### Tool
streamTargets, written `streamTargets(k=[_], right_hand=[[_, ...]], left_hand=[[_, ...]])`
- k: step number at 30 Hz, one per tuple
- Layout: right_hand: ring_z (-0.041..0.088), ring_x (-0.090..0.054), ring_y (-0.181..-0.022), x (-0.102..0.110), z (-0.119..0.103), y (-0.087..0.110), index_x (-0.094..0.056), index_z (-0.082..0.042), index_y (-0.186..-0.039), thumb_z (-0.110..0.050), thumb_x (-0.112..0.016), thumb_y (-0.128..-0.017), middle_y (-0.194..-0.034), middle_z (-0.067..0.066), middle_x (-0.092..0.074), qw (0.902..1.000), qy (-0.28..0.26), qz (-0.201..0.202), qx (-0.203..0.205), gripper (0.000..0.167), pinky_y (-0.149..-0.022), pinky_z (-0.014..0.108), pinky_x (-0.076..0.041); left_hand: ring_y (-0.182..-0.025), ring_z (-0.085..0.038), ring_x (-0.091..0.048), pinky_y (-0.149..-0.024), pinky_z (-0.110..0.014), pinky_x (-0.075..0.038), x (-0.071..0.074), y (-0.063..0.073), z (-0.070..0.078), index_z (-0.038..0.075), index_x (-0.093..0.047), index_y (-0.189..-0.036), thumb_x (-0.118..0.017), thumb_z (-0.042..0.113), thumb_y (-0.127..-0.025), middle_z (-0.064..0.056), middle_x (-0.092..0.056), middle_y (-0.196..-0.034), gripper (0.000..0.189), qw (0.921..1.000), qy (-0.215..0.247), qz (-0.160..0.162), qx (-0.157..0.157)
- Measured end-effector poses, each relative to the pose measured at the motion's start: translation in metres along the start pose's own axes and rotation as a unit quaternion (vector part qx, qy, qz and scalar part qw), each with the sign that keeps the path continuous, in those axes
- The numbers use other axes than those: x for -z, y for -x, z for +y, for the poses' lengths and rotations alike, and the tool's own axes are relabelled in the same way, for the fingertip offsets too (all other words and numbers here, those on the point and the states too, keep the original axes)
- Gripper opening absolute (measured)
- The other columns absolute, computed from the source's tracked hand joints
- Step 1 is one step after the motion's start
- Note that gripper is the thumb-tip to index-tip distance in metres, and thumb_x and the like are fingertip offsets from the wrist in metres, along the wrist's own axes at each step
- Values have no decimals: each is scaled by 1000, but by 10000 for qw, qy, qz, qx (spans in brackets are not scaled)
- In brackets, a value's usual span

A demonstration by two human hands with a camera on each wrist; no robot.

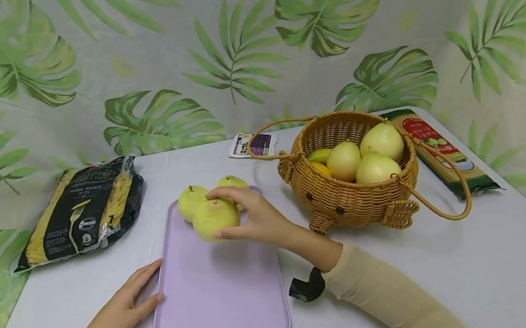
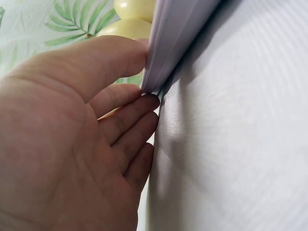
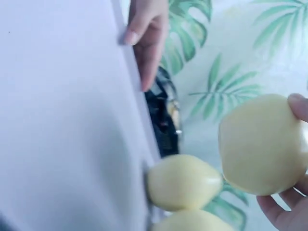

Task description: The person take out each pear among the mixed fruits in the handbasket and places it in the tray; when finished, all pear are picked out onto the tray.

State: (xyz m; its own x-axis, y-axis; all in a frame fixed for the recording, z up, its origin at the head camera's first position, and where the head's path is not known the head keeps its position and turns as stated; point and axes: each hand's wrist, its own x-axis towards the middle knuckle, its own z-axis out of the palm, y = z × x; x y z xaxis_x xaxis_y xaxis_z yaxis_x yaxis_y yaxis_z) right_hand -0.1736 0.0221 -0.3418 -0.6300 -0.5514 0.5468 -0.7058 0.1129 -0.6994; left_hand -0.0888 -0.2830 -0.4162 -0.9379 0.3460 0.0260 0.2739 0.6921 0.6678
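Note:
My right hand (image 1: 262, 217) grips a round yellow-green pear (image 1: 215, 219) between thumb and fingers, above the far part of a lilac tray (image 1: 217, 305). In the right wrist view the held pear (image 3: 262, 144) shows clear of the tray surface. Two more pears rest at the tray's far end: one pear (image 1: 191, 201) on the left, another pear (image 1: 232, 182) partly behind my right hand. My left hand (image 1: 119, 310) lies at the tray's left edge, its fingers extended. In the left wrist view its thumb touches the tray's rim (image 2: 156, 53), with the fingertips just below.
A wicker basket (image 1: 363, 194) with several pears and other yellow fruit stands right of the tray, its handles spread outward. Behind it lies a green packet (image 1: 448, 155). A penne bag (image 1: 83, 211) sits at the back left, and a small white-and-purple packet (image 1: 252, 144) at the back.

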Motion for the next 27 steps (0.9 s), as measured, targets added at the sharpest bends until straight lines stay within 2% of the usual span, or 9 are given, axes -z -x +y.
streamTargets(k=[3, 9, 18, 27], right_hand=[[11, -42, -115, -19, 13, -5, -52, -5, -122, -12, -78, -70, -122, 6, -52, 9998, -23, -33, -203, 59, -97, 24, -32], [11, -41, -116, -43, 28, -9, -51, -7, -122, -13, -78, -70, -123, 5, -51, 9972, 79, -242, -703, 59, -98, 22, -29], [5, -40, -113, -56, 35, -7, -52, -11, -120, -16, -77, -71, -121, -2, -49, 9926, 70, -403, -1146, 55, -97, 20, -29], [5, -36, -116, -60, 36, -6, -47, -17, -126, -26, -76, -72, -126, -4, -44, 9889, 355, -669, -1281, 61, -98, 22, -27]], left_hand=[[-127, -19, -26, -90, -3, -12, 0, 0, 1, 14, -32, -140, -59, 31, -87, -10, -36, -137, 61, 10000, -13, -4, -20], [-125, -3, -23, -90, -2, -12, 1, 0, 0, 13, -33, -140, -59, 30, -87, -11, -36, -136, 61, 10000, 5, 17, -97], [-126, -9, -24, -90, -2, -12, 0, 0, 1, 15, -32, -140, -58, 31, -88, -10, -36, -136, 61, 10000, 13, -17, -16], [-123, 4, -21, -90, -1, -12, 0, 0, -1, 13, -33, -140, -59, 28, -88, -12, -37, -135, 61, 9998, 41, 23, -175]])
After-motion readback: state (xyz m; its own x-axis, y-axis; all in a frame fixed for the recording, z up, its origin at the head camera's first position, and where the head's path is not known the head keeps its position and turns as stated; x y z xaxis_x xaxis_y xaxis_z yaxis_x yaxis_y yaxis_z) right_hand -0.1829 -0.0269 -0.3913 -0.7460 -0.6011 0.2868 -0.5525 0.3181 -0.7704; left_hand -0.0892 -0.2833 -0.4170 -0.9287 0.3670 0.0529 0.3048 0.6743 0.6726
